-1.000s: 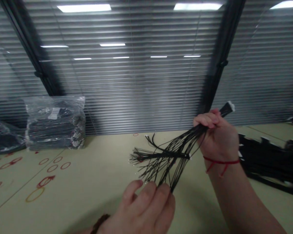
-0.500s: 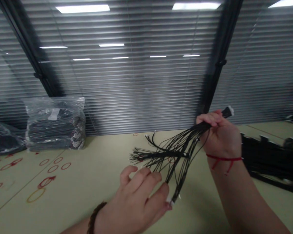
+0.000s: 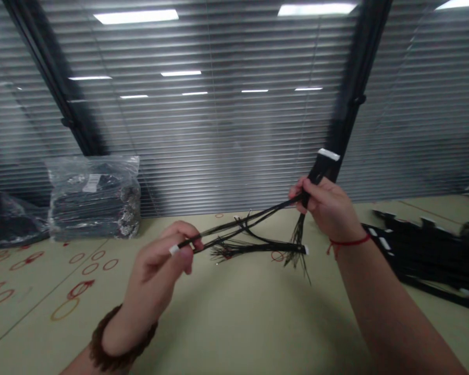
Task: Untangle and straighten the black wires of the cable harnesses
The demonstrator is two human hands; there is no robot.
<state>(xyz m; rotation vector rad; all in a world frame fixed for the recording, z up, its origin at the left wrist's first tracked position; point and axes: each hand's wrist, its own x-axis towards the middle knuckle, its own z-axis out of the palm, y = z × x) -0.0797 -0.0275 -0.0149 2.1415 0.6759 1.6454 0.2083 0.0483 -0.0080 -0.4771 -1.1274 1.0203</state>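
Above the counter, the right hand grips a harness below its wide connector; the left hand pinches some wires beside a white tip.

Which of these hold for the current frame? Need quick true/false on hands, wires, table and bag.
1. The left hand pinches black strands near a small white tip. True.
2. The right hand is open and holds nothing. False: it grips a black bundle below its wide white end.
3. Another bundle lies on the table. True.
4. Both wrists are bare. False: the left wears a brown band, the right a red string.
5. A clear bag with dark contents sits left of both hands. True.
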